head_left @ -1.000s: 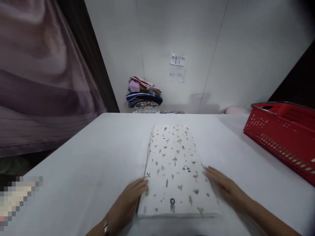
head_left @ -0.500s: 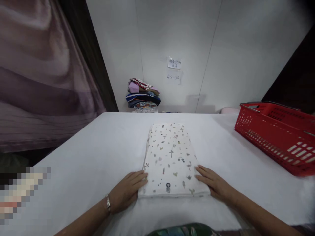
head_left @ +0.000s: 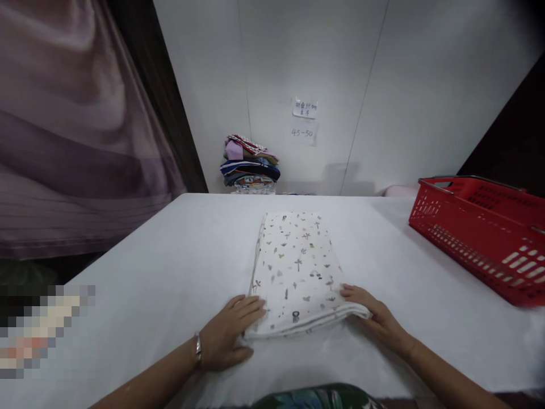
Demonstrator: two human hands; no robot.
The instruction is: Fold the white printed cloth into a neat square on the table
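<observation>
The folded, white printed cloth (head_left: 298,272) lies left of the red plastic basket (head_left: 477,227). Left hand (head_left: 227,335) rests on it, thumb spread; right hand (head_left: 378,324) pinches the raised basket-side corner — keep layers gripped together.

The far wall (head_left: 204,68) consists of pale grey panels with two visible seams. Two paper labels (head_left: 305,108) are fixed near its centre. A white-covered table (head_left: 170,255) extends toward the wall. At left, a mauve curtain (head_left: 63,113) hangs beside a dark upright (head_left: 164,99). Illumination is subdued; shadows are soft.
</observation>
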